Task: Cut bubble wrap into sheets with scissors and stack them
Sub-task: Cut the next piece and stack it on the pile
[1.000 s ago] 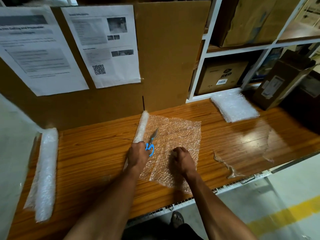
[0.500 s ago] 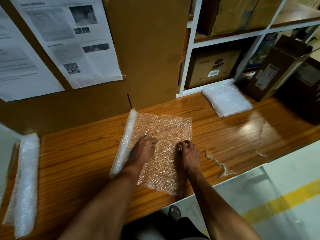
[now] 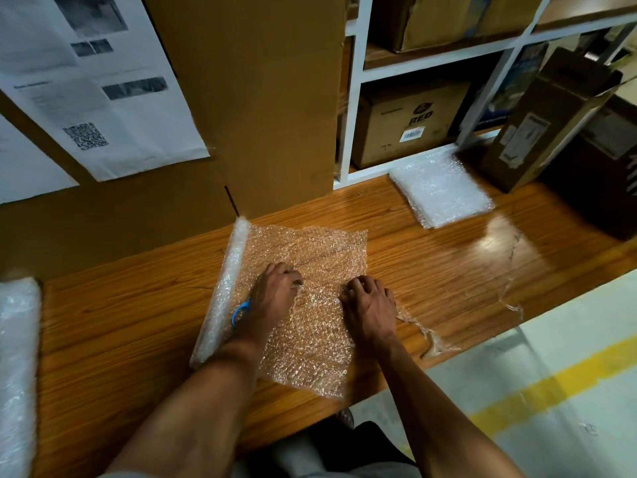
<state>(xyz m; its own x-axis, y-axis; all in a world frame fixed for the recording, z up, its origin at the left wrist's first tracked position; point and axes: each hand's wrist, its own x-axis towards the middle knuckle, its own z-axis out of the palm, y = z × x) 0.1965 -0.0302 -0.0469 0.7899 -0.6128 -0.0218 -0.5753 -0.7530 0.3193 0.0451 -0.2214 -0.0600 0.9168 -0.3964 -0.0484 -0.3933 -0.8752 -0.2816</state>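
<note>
A bubble wrap sheet (image 3: 310, 257) lies unrolled on the wooden table (image 3: 138, 312), still joined to its roll (image 3: 224, 288) on the left. My left hand (image 3: 272, 298) rests on the sheet beside the roll and holds blue-handled scissors (image 3: 240, 310); only a handle loop shows, the blades are hidden under the hand. My right hand (image 3: 368, 305) lies on the sheet's right part with its fingers curled down onto the wrap. A stack of cut sheets (image 3: 441, 188) sits at the back right.
A second bubble wrap roll (image 3: 17, 367) lies at the table's far left. Thin plastic scraps (image 3: 427, 332) lie right of my right hand. A cardboard panel with taped papers (image 3: 103, 98) stands behind; shelves with boxes (image 3: 410, 125) and a tilted carton (image 3: 548, 119) are at the right.
My left hand moved from the roll onto the sheet, turning so the scissor blades are now covered. My right hand shifted slightly forward on the sheet. The camera view moved closer.
</note>
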